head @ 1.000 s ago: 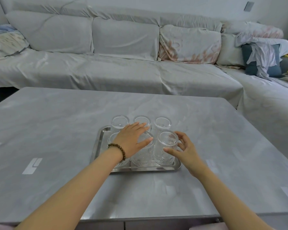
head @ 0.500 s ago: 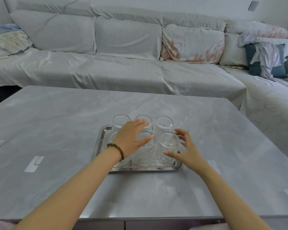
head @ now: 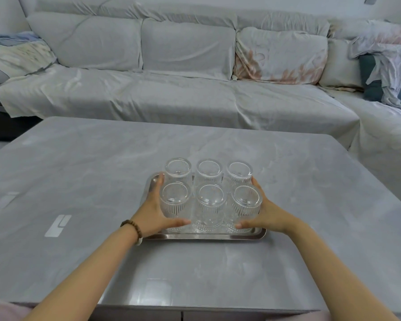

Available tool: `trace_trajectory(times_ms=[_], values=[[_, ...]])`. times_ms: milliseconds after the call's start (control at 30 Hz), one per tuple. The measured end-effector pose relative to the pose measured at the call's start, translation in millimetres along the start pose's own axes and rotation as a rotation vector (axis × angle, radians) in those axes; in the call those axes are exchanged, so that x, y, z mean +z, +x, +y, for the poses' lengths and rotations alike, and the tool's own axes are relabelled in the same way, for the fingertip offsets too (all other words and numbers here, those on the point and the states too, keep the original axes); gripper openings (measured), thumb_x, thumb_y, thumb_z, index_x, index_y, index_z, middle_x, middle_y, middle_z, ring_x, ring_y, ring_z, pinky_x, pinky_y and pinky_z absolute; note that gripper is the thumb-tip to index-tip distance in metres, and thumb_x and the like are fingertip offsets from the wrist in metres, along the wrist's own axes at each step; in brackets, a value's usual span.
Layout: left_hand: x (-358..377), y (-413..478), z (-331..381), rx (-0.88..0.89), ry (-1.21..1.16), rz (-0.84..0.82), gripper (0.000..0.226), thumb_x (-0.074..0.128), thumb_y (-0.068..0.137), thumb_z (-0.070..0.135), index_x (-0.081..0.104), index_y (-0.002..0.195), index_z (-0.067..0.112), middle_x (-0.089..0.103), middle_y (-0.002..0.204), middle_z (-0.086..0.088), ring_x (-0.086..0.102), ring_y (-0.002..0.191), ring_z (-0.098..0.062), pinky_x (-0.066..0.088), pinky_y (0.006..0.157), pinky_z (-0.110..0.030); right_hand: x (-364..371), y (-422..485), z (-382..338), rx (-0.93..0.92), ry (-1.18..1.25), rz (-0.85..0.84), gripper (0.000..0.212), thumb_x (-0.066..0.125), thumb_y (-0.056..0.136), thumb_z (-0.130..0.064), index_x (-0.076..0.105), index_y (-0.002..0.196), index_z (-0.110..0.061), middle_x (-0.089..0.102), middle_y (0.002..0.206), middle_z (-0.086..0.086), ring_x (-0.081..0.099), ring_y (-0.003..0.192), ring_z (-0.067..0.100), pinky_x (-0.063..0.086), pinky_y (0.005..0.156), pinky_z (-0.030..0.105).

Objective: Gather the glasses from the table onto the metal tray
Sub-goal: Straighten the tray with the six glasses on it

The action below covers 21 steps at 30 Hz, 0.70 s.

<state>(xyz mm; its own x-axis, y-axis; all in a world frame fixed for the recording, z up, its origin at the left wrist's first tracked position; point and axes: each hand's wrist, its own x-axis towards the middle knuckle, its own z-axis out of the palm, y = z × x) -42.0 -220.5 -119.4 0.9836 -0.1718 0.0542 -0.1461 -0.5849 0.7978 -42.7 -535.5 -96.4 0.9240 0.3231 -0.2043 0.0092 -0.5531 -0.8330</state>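
Observation:
Several clear ribbed glasses stand in two rows of three on the metal tray (head: 206, 237), near the middle of the grey table (head: 79, 170). My left hand (head: 152, 214) cups the front left glass (head: 175, 198), thumb in front and fingers along its left side. My right hand (head: 267, 214) wraps the front right glass (head: 247, 200) the same way from the right. The front middle glass (head: 210, 201) sits squeezed between them. The back row (head: 209, 171) stands untouched behind. No glass is on the bare table.
A grey sofa (head: 171, 100) with a loose cover runs behind the table and turns along the right. Cushions and crumpled clothes (head: 389, 72) lie at its right end. White reflections mark the table top at the left (head: 58, 225).
My left hand came off the top of the glasses and dropped to the left side of the group. My right hand closed in on the right side. The camera moved closer.

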Motion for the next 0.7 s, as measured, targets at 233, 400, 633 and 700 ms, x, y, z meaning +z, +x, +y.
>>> trace_trajectory(times_ms=[233, 400, 633, 700], values=[[2.1, 2.3, -18.1, 0.049, 0.383, -0.023, 0.136, 0.056, 0.037, 0.090, -0.013, 0.144, 0.040, -0.007, 0.158, 0.009, -0.018, 0.143, -0.010, -0.018, 0.112, -0.046, -1.8, 4.2, 3.3, 0.026, -0.032, -0.019, 0.142, 0.094, 0.054, -0.022, -0.007, 0.154, -0.028, 0.020, 0.160, -0.008, 0.022, 0.147, 0.011, 0.020, 0.121, 0.041], [1.9, 2.8, -22.4, 0.025, 0.353, 0.008, 0.138, 0.056, 0.040, 0.089, -0.008, 0.147, 0.029, -0.009, 0.159, 0.006, -0.009, 0.145, -0.011, -0.011, 0.116, -0.046, 6.0, 6.9, 2.8, 0.006, 0.013, 0.018, 0.134, 0.093, 0.058, -0.015, 0.000, 0.154, -0.026, 0.025, 0.158, -0.007, 0.028, 0.145, 0.010, 0.022, 0.121, 0.037], [-2.7, -0.1, -23.3, 0.043, 0.290, -0.012, 0.129, 0.062, 0.047, 0.081, -0.001, 0.148, 0.030, -0.004, 0.159, 0.010, -0.002, 0.146, -0.010, -0.010, 0.116, -0.046, 19.1, 12.3, 4.8, -0.010, -0.024, 0.117, 0.140, 0.094, 0.050, -0.036, -0.001, 0.153, -0.032, 0.023, 0.158, -0.006, 0.023, 0.146, 0.012, 0.020, 0.121, 0.037], [-5.1, 0.7, -24.4, 0.041, 0.264, -0.022, 0.127, 0.065, 0.048, 0.078, 0.000, 0.147, 0.031, -0.004, 0.159, 0.010, 0.001, 0.146, -0.011, -0.011, 0.116, -0.043, 23.7, 11.7, 4.0, -0.013, -0.047, 0.146, 0.142, 0.092, 0.045, -0.048, -0.001, 0.152, -0.036, 0.021, 0.159, -0.008, 0.023, 0.147, 0.016, 0.022, 0.120, 0.045]])
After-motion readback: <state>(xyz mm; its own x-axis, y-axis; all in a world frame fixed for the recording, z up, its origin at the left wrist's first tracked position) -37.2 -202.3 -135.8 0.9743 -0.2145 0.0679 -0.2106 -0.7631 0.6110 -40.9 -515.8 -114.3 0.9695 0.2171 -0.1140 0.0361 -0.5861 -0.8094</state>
